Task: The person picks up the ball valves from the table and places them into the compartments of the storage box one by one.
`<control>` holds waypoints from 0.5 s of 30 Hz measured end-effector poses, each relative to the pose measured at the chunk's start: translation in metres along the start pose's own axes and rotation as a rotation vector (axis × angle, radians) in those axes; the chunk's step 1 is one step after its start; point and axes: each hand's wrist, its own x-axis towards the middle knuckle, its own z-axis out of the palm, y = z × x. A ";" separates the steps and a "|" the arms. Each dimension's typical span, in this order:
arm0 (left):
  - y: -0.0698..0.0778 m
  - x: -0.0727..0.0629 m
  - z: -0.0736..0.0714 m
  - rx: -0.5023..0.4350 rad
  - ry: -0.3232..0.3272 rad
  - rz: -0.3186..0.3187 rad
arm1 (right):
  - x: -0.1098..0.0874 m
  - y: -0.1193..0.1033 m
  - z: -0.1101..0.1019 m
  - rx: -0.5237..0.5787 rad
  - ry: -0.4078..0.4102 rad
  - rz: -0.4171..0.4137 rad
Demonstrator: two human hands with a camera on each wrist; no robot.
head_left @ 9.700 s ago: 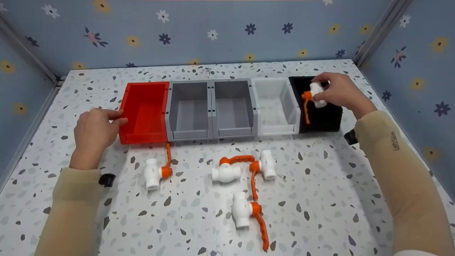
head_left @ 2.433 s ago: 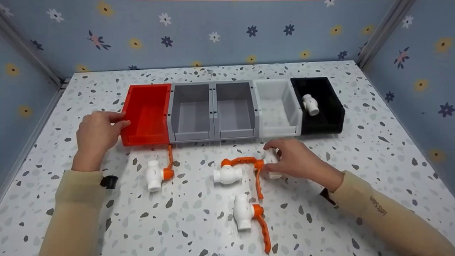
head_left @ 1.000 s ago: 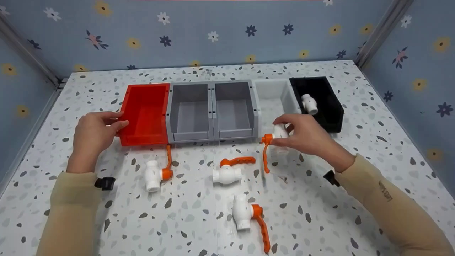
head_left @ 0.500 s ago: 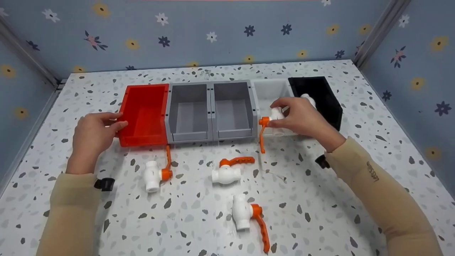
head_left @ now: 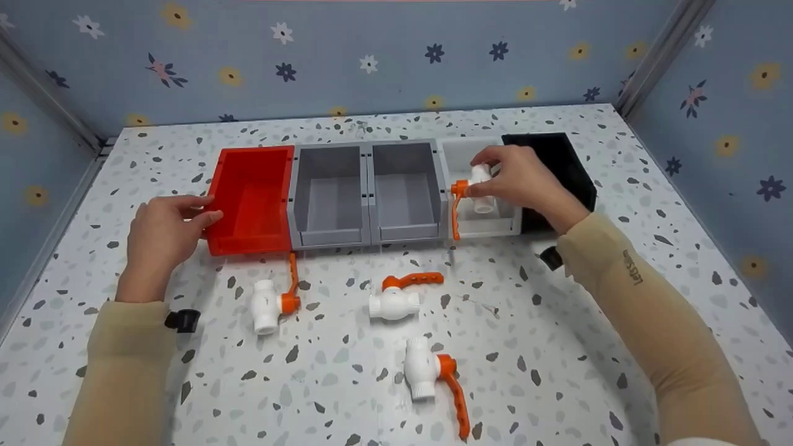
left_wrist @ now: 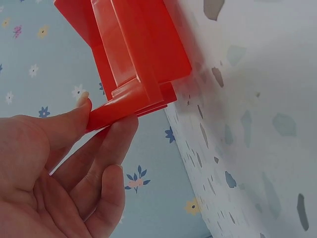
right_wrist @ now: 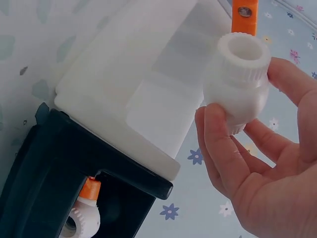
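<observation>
My right hand (head_left: 523,179) grips a white ball valve (head_left: 481,191) with an orange lever, held over the white bin (head_left: 489,227). The right wrist view shows the valve body (right_wrist: 240,87) between thumb and fingers, one threaded opening toward the camera. At the left, my left hand (head_left: 162,238) pinches the side wall of the red bin (head_left: 251,204) between thumb and fingers; the left wrist view shows the thumb and fingers on the red bin's edge (left_wrist: 131,101). Another ball valve (right_wrist: 84,218) lies in the black bin (right_wrist: 34,173), hidden in the head view by my right hand.
Two grey bins (head_left: 331,236) (head_left: 409,232) stand between the red and white ones, all in one row. On the speckled table lie three more ball valves (head_left: 266,308) (head_left: 394,305) (head_left: 421,370) with orange levers. Flowered panels (head_left: 396,56) enclose the back and sides.
Since placing one valve in the black bin, my right hand has picked up another from the table and carried it up and away over the white bin. The left hand stays at the red bin.
</observation>
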 end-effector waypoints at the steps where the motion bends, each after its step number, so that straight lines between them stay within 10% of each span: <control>1: 0.000 0.000 0.000 0.002 0.000 -0.001 | 0.002 0.000 -0.001 -0.004 -0.003 0.003; 15: 0.002 0.000 0.000 -0.001 -0.013 -0.035 | 0.019 0.010 -0.007 -0.010 -0.035 0.041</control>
